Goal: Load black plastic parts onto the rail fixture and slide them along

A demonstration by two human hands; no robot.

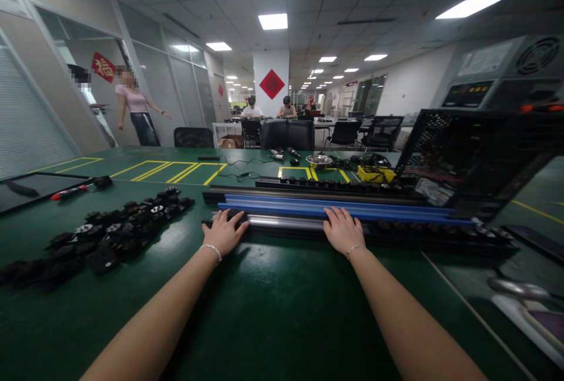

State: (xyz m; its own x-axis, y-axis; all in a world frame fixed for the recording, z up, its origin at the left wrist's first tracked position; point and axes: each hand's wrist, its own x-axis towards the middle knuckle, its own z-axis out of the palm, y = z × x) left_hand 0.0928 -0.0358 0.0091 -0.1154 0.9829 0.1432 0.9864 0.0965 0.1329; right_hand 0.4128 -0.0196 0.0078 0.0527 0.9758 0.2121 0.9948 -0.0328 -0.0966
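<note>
Bare forearms (164, 304) cross the green surface (282, 310) — left hand (224, 233) and right hand (344, 230) resting, fingers spread and unclenched, on the shiny dark rail (286, 222) just in front of a blue rail (282, 207). Uneven pressure, I'd guess, could skew it against its neighbour.

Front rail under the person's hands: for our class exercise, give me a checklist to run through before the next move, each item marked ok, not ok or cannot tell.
1. Left hand at the left end of the front rail: ok.
2. Right hand on the same rail, further right: ok.
3. Firm grip by both hands: cannot tell; the undersides of the fingers are hidden.
4. Pile of black parts apart from the rail: ok.
5. Red-and-black tool close to a hand: not ok; it lies far left, beyond the pile.
</note>
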